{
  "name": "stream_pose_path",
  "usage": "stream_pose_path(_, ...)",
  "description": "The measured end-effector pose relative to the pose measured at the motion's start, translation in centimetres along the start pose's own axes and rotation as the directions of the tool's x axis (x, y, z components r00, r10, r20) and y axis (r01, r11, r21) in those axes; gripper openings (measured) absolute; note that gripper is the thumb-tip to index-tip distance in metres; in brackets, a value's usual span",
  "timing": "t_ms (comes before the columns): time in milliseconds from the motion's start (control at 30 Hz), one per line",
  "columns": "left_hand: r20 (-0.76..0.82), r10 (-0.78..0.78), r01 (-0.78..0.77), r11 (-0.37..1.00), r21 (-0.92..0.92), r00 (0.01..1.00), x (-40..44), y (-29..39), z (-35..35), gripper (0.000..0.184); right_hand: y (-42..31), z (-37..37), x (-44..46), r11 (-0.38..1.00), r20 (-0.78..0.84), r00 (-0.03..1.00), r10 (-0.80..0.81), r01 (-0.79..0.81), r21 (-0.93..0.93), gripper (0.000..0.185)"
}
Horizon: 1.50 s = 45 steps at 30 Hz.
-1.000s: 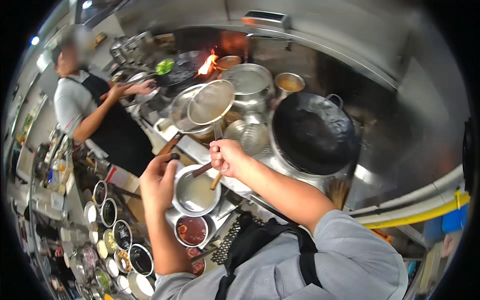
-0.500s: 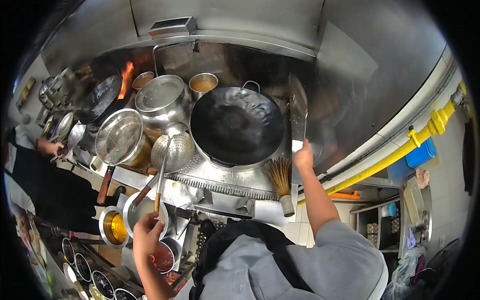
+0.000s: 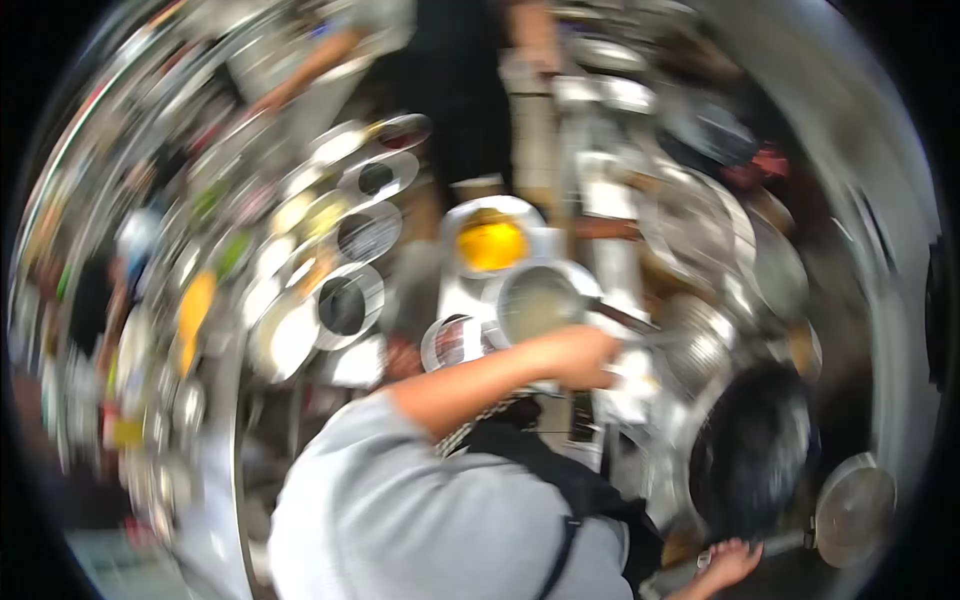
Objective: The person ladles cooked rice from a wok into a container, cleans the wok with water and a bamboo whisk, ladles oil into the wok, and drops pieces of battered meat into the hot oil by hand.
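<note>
One round strainer (image 3: 855,510) at lower right, just beyond the black wok (image 3: 752,450) and held out by its handle. Appears gripped in the right hand (image 3: 730,565), fingers curled closed; fine detail lost to motion blur. Hangs well apart from the torso, probably for the sake of keeping the mesh clear of sleeve and apron.

Next, the left hand (image 3: 588,357), reaching across the front of the body to the near edge of a pot of pale liquid (image 3: 492,300). Looks partly curled, just beside a dark handle (image 3: 625,318); cannot tell whether empty or closed on anything. Leads from that handle to a perforated skimmer (image 3: 695,340) on the stove side; presumably laid grip-inward for quick pickup, bowl end away.

Touching or nearly touching the pot, a bowl of yellow liquid (image 3: 462,215), likely grouped there for easy reach from the stove. Farther up, a wide sieve (image 3: 690,225) among the stove vessels, wooden handle (image 3: 605,229) pointing to the work side, a sensible arrangement for grasping.

To the left, clustered open containers (image 3: 379,300), seemingly uncovered for ready access; most contents too smeared to identify. At top, a co-worker's black apron (image 3: 460,90), arms spread either side.
</note>
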<state>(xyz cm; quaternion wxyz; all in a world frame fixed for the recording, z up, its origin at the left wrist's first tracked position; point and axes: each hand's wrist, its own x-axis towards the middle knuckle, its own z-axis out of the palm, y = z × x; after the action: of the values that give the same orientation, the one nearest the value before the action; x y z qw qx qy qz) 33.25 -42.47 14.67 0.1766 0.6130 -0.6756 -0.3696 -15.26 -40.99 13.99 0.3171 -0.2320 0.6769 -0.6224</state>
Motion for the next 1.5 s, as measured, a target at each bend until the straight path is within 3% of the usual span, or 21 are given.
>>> stream_pose_path(67,-0.098,0.122,-0.123,0.992,-0.001,0.988,-2.4,2.7,-1.5,0.042,-3.7,5.3,-7.9,0.933,0.137,0.948,-0.289,0.311,-0.182,0.037)
stream_pose_path(100,-0.077,0.142,-0.143,0.99,-0.006,0.987,-3.8,3.7,-2.6,0.041,-4.5,7.9,-10.3,0.969,0.257,0.937,-0.236,0.209,0.129,0.039)
stream_pose_path(200,-0.108,0.141,-0.148,0.988,-0.052,0.984,-2.8,4.4,1.0,0.043,-5.3,14.7,-9.0,0.992,0.52,0.847,-0.112,0.069,0.101,0.036)
stream_pose_path(233,-0.103,0.085,-0.093,0.993,-0.077,0.991,-5.1,4.6,0.9,0.045,-5.3,17.1,-8.7,1.0,0.609,0.793,0.018,-0.027,0.005,0.013)
stream_pose_path(267,-0.101,0.053,-0.062,0.994,-0.086,0.993,-7.0,3.8,1.6,0.044,-5.0,19.4,-8.3,0.989,0.678,0.72,0.15,-0.108,-0.104,0.044)
stream_pose_path(300,-0.095,0.029,-0.039,0.995,-0.096,0.995,-8.6,2.7,2.5,0.044,-3.1,20.9,-5.8,0.97,0.829,0.558,0.045,-0.223,0.098,0.028)
stream_pose_path(367,-0.08,-0.134,0.123,0.983,-0.133,0.988,-11.7,-0.8,5.5,0.044,-2.4,25.3,-7.3,0.965,0.879,0.471,0.076,-0.258,0.054,0.023)
stream_pose_path(500,-0.173,-0.435,0.39,0.888,-0.242,0.883,-21.2,-2.7,9.1,0.047,-1.1,31.4,-10.3,0.974,0.907,0.416,0.067,-0.225,0.032,0.013)
stream_pose_path(567,-0.176,-0.541,0.459,0.814,-0.355,0.823,-24.4,-3.9,11.7,0.049,1.0,34.9,-9.3,0.939,0.925,0.367,0.102,-0.343,0.033,0.014)
stream_pose_path(600,-0.154,-0.58,0.483,0.774,-0.409,0.8,-25.7,-4.1,12.8,0.05,1.8,35.9,-9.3,0.967,0.898,0.428,0.105,-0.256,0.009,0.02)
stream_pose_path(667,-0.194,-0.542,0.446,0.809,-0.382,0.817,-27.6,-2.5,13.0,0.052,2.7,36.6,-9.0,0.983,0.839,0.512,0.184,-0.112,-0.147,0.039)
stream_pose_path(733,-0.257,-0.425,0.302,0.863,-0.405,0.868,-27.6,-3.7,15.2,0.05,3.7,37.1,-8.5,0.979,0.88,0.433,0.195,-0.145,-0.145,0.044)
stream_pose_path(767,-0.045,-0.516,0.406,0.723,-0.559,0.856,-28.1,-1.7,13.3,0.047,0.6,34.4,-13.9,0.975,0.856,0.475,0.205,-0.179,-0.135,0.035)
stream_pose_path(800,-0.019,-0.545,0.412,0.655,-0.633,0.838,-28.9,-3.0,14.7,0.045,3.7,37.0,-13.2,0.974,0.869,0.46,0.18,-0.207,-0.092,0.023)
stream_pose_path(900,0.064,-0.557,0.471,0.631,-0.616,0.828,-25.2,-1.7,11.4,0.039,3.8,39.1,-16.2,0.927,0.874,0.46,0.158,-0.374,0.03,0.027)
stream_pose_path(967,0.094,-0.498,0.464,0.703,-0.539,0.862,-22.0,-2.0,9.4,0.037,3.5,38.8,-16.1,0.832,0.896,0.253,0.366,-0.521,-0.192,0.036)
stream_pose_path(1033,0.042,-0.46,0.427,0.781,-0.457,0.887,-20.4,-2.3,8.4,0.033,3.2,38.0,-15.9,0.823,0.914,0.088,0.396,-0.475,-0.311,0.052)
stream_pose_path(1100,-0.119,-0.378,0.335,0.901,-0.276,0.918,-20.5,-5.1,7.9,0.039,3.2,34.5,-17.9,0.919,0.938,0.211,0.277,-0.342,-0.195,0.061)
stream_pose_path(1167,-0.148,-0.461,0.41,0.868,-0.28,0.875,-20.7,-6.4,6.9,0.045,2.3,31.6,-17.6,0.957,0.968,0.07,0.242,-0.183,-0.226,0.056)
stream_pose_path(1367,-0.017,-0.75,0.739,0.656,-0.151,0.662,-24.9,-11.0,7.4,0.043,7.4,21.0,-13.9,0.847,0.825,0.195,0.531,-0.17,-0.504,0.037)
stream_pose_path(1500,0.023,-0.684,0.67,0.708,-0.221,0.73,-20.7,-13.6,9.5,0.04,8.8,17.7,-13.8,0.726,0.711,0.155,0.686,-0.223,-0.651,0.037)
